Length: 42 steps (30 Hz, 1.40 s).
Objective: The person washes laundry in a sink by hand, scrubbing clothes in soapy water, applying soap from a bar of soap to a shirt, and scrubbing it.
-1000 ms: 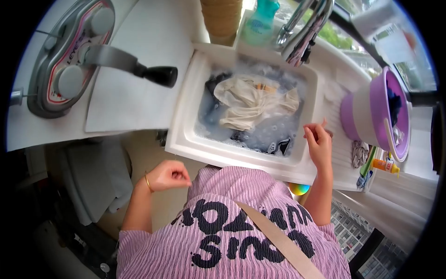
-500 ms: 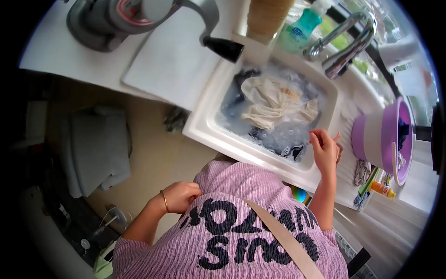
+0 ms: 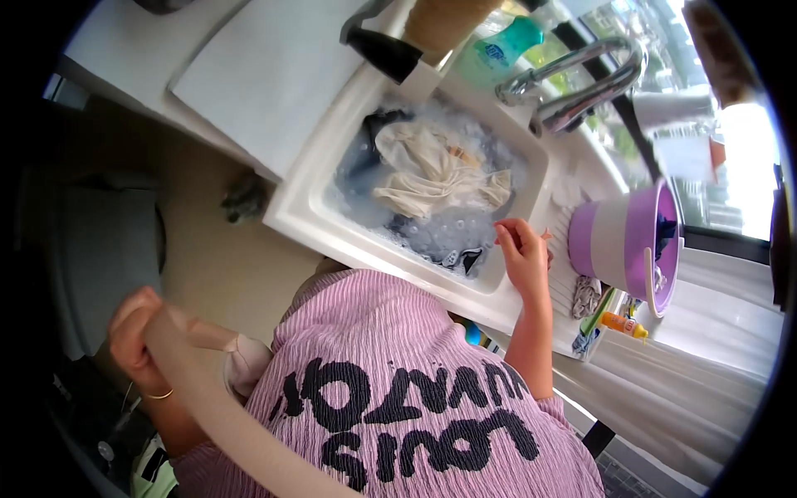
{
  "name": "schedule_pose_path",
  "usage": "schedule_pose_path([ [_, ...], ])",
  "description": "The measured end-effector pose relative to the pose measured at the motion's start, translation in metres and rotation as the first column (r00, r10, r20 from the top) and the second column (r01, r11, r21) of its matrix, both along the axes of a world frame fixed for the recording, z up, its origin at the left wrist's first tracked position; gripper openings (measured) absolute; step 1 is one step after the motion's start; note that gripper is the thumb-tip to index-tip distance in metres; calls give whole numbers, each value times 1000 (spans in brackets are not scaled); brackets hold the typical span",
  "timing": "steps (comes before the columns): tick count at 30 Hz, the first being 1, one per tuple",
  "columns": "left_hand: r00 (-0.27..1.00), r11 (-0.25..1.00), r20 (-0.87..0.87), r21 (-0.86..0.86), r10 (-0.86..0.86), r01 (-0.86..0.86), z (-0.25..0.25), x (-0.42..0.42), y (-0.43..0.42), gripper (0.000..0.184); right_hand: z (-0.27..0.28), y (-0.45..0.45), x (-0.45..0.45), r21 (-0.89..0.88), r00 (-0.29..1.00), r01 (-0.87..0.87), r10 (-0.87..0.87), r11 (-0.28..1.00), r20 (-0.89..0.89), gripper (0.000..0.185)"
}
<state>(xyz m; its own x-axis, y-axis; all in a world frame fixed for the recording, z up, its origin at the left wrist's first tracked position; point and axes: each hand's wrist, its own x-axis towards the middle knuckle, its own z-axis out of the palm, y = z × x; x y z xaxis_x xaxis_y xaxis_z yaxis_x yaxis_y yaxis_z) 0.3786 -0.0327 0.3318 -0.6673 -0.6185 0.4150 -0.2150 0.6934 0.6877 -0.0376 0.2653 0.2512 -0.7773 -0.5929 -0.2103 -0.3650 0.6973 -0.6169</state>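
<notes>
My left hand (image 3: 137, 336), with a gold bracelet at the wrist, is closed around a wide beige strap (image 3: 224, 423), holding it out to the left of my pink striped shirt (image 3: 374, 307). My right hand (image 3: 527, 253) hovers by the sink's right rim, loosely curled with its fingers apart and nothing visible in it. Below it, the white sink (image 3: 290, 220) holds cloudy, soapy water. A cream cloth (image 3: 423, 170) lies bunched at the surface, partly under water. Dark cloth (image 3: 382, 124) shows at the far left of the basin, and a black-and-white piece (image 3: 461, 261) near its front corner.
A chrome faucet (image 3: 585, 87) and a green soap bottle (image 3: 498, 54) stand behind the sink. On the right are a purple-and-white bucket (image 3: 606, 232) with cloth inside and an orange bottle (image 3: 624, 324). A black handle (image 3: 382, 54) overhangs the left counter (image 3: 257, 75).
My left hand has moved from the shirt's hem out to the left and now grips the beige strap, pulled away from my chest. My right hand stays by the sink. The view has shifted.
</notes>
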Motion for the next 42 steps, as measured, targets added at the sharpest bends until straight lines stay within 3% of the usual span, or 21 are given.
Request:
schedule_pose_path([
  [7,998,1000,-60,-23,-6,5,26,-20,-2,29,0,-12,3,-81,999,-35,37,996,26,14],
  [9,985,986,-51,7,-163,164,12,-32,-6,30,1,-13,4,-71,999,-25,28,997,46,14],
  [11,973,977,90,-2,-211,212,-10,-48,-1,24,-5,-10,6,-57,997,-8,13,998,72,14],
  [14,811,845,255,258,-527,468,-63,-71,16,13,-20,-10,8,-173,994,18,2,985,110,13],
  [16,815,787,169,426,-554,446,-103,-71,41,9,-20,-16,12,-149,990,-27,47,988,134,15],
  [18,816,800,303,527,-491,286,-107,-52,52,12,-24,-26,17,-145,987,-50,71,988,147,16],
  [21,801,800,344,542,-490,256,-109,-17,63,11,-40,-43,14,-68,972,-171,180,983,151,17],
  [23,746,669,315,708,-587,226,-107,1,56,11,-69,-52,6,19,946,-297,292,955,143,17],
  [24,741,683,332,695,-583,226,-100,-4,48,11,-88,-59,1,-3,946,-292,290,956,142,17],
  [26,588,331,308,941,-748,-71,-77,-30,23,9,-121,-77,-1,-19,937,-347,348,938,20,15],
  [27,494,288,258,958,-831,-15,-64,-60,7,16,-132,-84,2,-35,942,-335,336,942,19,15],
  [29,618,155,71,984,-783,83,-74,-114,4,19,-148,-103,1,122,867,-430,446,895,-221,15],
  [30,671,217,69,966,-738,139,-88,-144,5,17,-160,-106,-2,109,870,-419,433,902,-236,15],
  [31,676,324,217,945,-704,35,-96,-178,9,18,-174,-108,-4,120,818,-474,487,872,-307,16],
  [32,707,387,203,916,-678,108,-122,-205,15,20,-179,-109,-4,138,759,-523,533,841,-374,16],
  [34,715,581,320,800,-622,148,-171,-253,25,26,-160,-107,-11,20,780,-537,505,843,-369,16],
  [36,719,654,380,744,-581,136,-216,-287,36,29,-131,-101,-19,-293,930,-326,360,899,70,14],
  [37,709,701,427,701,-561,132,-227,-302,40,32,-123,-97,-24,-297,935,-317,350,901,63,14],
  [39,694,742,467,655,-548,146,-225,-326,48,36,-110,-86,-40,-476,847,6,249,879,470,14],
  [41,853,384,65,909,-518,163,-223,-337,57,38,-98,-76,-56,-543,806,111,244,833,539,13],
  [42,849,382,67,909,-524,165,-221,-340,55,38,-95,-71,-61,-595,750,212,261,775,608,12],
])
